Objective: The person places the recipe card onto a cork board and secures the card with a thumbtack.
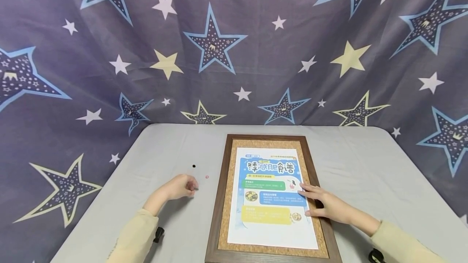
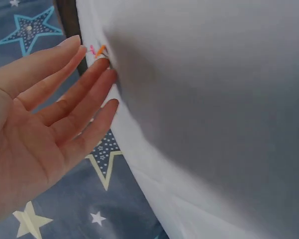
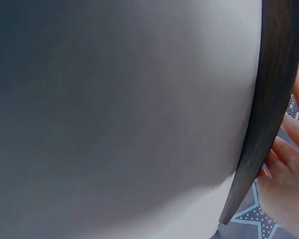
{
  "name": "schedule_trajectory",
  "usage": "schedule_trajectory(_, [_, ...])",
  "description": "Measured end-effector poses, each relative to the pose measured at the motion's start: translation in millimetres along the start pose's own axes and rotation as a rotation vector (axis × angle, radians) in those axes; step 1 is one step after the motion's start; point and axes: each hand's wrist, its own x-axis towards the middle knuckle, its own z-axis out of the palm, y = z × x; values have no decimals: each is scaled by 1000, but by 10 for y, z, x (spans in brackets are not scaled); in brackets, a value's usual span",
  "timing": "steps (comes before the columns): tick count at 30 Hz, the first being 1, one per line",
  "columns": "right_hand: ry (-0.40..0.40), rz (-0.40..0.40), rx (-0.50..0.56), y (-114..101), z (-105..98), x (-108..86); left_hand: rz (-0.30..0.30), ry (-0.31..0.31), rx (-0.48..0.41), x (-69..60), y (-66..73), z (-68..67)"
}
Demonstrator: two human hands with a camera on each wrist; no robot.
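My left hand (image 1: pixel 180 186) hovers low over the table left of the board, its fingers loosely bent. Just past its fingertips in the left wrist view are a pink pushpin (image 2: pixel 92 50) and an orange pushpin (image 2: pixel 100 51); whether the orange one touches a finger, I cannot tell. A small black pin (image 1: pixel 193 166) lies a little beyond this hand. My right hand (image 1: pixel 325 204) rests across the right side of a brown-framed cork board (image 1: pixel 224 194), fingertips on the edge of a printed poster (image 1: pixel 270 232). The wooden frame (image 3: pixel 268 94) partly hides those fingers in the right wrist view.
A pale grey cloth (image 1: pixel 175 145) covers the table. Behind it hangs a dark curtain (image 1: pixel 226 88) with a star pattern. Dark wrist straps (image 1: pixel 159 234) sit at both sleeves.
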Motion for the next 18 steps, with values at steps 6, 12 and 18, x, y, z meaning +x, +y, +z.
schedule_trajectory(6, [6,-9,-19,1,-1,1,-16,18,1,4,-33,23])
schedule_trajectory(12, [3,-4,-15,11,-2,-4,-1,27,14,20,-61,43])
schedule_trajectory(18, [-24,21,17,12,-7,0,21,33,6,42,-124,52])
